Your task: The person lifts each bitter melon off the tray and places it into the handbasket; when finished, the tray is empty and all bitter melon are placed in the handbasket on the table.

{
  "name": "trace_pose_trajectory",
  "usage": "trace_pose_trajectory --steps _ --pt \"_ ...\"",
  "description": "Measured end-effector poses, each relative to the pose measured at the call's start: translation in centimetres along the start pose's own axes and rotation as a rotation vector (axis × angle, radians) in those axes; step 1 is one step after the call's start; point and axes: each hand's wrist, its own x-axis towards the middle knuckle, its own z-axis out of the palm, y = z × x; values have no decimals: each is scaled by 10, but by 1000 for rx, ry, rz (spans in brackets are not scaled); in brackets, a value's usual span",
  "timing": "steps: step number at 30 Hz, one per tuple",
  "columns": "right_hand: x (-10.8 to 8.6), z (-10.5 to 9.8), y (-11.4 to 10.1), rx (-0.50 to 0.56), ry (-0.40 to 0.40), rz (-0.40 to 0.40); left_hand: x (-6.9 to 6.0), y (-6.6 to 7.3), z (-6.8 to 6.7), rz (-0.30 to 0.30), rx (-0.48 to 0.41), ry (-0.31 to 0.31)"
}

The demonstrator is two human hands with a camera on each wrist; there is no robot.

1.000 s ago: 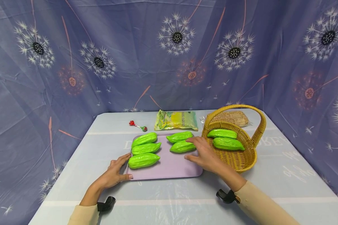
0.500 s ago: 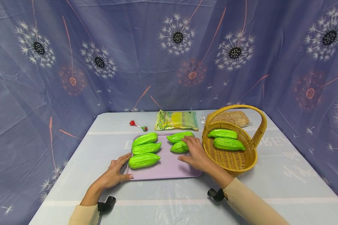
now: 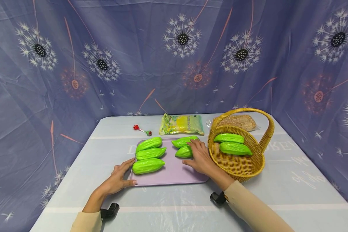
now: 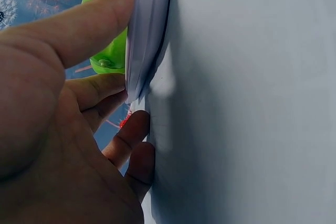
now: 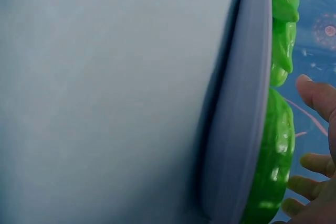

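Read as a clock with 12 farthest from the person, the lilac tray (image 3: 174, 175) sits mid-table, its two ends shared between the hands. At 8 o'clock the left hand (image 3: 119, 178) grips the tray's corner, thumb along the near edge and two fingers against the left edge; the last two fingers rest loosely by the table (image 3: 162, 211). That hold probably steadies the tray while the other hand works.

At 3 o'clock the right hand (image 3: 201, 157) arches over the nearer gourd (image 3: 183, 151) of a pair lying at 1 o'clock. Its grasp is unclosed: the thumb stands apart on the near side and the fingers reach past the far side, which suits straddling a plump body across its width. Whether the fingertips touch the gourd I cannot tell. The farther gourd (image 3: 183, 141) lies just beside it, leaving little finger room between.

Three matching gourds (image 3: 150, 153) are stacked in a row from 9 to 11 o'clock, tips mostly toward 3, out of the right hand's way.

The wicker basket (image 3: 243, 166) stands just beyond the tray's 3 o'clock edge, likely for a short reach. Two gourds in the basket (image 3: 235, 149) lie side by side toward its 12 o'clock wall, with bare weave at 6.
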Motion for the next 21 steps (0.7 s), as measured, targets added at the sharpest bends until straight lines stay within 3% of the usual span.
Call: trace_pose_trajectory --steps 12,21 --pt "3 4 6 -8 -7 13 1 0 -1 -10 6 -9" --pt "-2 3 2 -76 -18 -1 1 -1 -1 -11 -6 -13"
